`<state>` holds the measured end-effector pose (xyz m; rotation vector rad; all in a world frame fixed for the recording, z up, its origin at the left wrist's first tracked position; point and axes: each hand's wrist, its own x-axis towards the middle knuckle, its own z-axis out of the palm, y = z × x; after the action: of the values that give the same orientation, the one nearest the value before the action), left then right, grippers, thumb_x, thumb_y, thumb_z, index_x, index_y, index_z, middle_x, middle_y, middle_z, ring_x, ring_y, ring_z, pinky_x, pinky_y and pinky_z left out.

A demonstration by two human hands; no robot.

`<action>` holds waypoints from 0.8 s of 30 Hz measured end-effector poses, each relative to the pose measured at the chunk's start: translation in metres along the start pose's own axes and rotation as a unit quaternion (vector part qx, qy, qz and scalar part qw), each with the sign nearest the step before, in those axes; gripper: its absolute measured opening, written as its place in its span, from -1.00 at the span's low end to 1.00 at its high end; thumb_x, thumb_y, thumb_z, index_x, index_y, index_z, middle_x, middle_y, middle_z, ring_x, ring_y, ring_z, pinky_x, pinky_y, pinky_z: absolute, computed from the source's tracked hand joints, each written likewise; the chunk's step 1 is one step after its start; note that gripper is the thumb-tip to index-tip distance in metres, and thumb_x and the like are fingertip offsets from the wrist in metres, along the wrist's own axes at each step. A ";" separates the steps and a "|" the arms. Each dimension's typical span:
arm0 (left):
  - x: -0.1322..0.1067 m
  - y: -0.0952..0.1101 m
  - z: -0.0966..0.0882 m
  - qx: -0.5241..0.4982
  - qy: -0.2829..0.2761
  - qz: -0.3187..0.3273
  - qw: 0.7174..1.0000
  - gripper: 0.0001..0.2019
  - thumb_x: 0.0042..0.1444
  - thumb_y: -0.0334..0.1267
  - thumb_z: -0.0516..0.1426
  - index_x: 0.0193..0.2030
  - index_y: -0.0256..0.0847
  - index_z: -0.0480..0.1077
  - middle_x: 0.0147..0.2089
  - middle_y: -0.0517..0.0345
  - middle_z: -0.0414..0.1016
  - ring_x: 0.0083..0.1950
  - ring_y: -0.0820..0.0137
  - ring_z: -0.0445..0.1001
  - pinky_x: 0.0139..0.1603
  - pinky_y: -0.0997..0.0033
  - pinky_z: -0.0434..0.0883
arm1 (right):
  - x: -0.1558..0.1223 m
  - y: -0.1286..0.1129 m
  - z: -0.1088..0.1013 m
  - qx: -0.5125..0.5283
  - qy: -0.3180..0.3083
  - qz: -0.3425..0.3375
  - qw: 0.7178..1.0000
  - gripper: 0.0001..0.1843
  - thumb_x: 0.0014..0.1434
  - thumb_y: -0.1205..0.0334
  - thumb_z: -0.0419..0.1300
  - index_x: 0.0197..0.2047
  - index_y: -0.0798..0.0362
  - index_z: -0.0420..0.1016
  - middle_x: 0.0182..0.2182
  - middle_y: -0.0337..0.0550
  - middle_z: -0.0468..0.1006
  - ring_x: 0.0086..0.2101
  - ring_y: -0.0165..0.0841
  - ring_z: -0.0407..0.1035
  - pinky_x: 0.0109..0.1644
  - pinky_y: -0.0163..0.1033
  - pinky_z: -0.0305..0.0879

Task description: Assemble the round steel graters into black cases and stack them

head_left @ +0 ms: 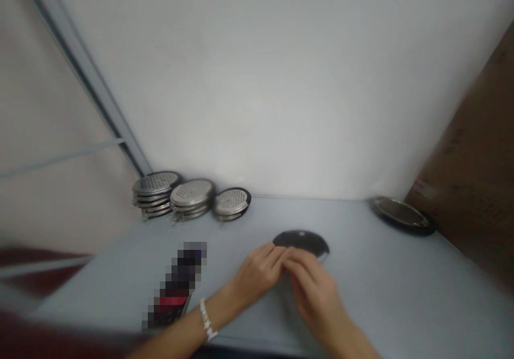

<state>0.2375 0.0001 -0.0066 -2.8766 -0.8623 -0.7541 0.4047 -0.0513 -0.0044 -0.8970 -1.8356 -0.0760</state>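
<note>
My left hand (260, 268), with a white bracelet at the wrist, and my right hand (319, 292) meet near the middle of the table. The fingers of both are bent and pressed together at the tips. What they pinch, if anything, is hidden behind them. Just beyond the fingertips is a dark, shiny round disc (303, 238); its near edge is covered by my hands, so I cannot tell whether they touch it.
Along the wall on the left stand a tall stack (156, 183), a middle stack (193, 193) and a small stack (232, 201) of round perforated metal pieces. A dark-rimmed round piece (401, 214) lies at the right, by a cardboard box (474, 188). A pixelated object (174, 287) lies left.
</note>
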 end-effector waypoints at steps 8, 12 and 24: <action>0.016 -0.051 -0.019 -0.433 0.290 -0.438 0.733 -0.72 0.00 -0.35 0.40 -0.13 -0.27 0.52 -0.27 0.09 0.63 -0.32 0.31 0.57 -0.31 0.41 0.51 | -0.005 0.001 -0.015 -0.009 -0.020 0.015 1.000 -0.53 0.35 0.48 0.05 0.27 0.03 0.34 0.08 0.13 0.52 0.07 -0.16 0.47 0.10 -0.02 0.53; 0.015 -0.096 -0.026 -0.483 0.350 -0.510 0.620 -0.90 0.13 -0.44 0.31 -0.25 -0.32 0.47 -0.30 0.07 0.60 -0.39 0.43 0.54 -0.34 0.47 0.51 | -0.025 0.019 -0.029 -0.052 -0.027 0.044 0.997 -0.60 0.37 0.42 0.06 0.24 0.01 0.37 0.05 0.09 0.54 0.03 -0.15 0.49 0.05 -0.02 0.54; 0.004 -0.137 -0.026 -0.506 0.462 -0.561 0.464 -0.69 0.35 -0.18 0.20 0.16 -0.23 0.41 0.13 -0.02 0.49 0.01 0.23 0.55 -0.02 0.11 0.57 | -0.063 0.140 -0.116 -0.163 0.004 0.233 0.959 -0.60 0.31 0.00 0.06 0.07 0.04 0.48 0.00 0.08 0.50 0.01 -0.03 0.42 0.17 0.11 0.33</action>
<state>0.1561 0.1133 0.0049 -0.8106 -2.4073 -3.2369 0.5907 -0.0356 -0.0511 -1.5380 -1.5835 -0.0870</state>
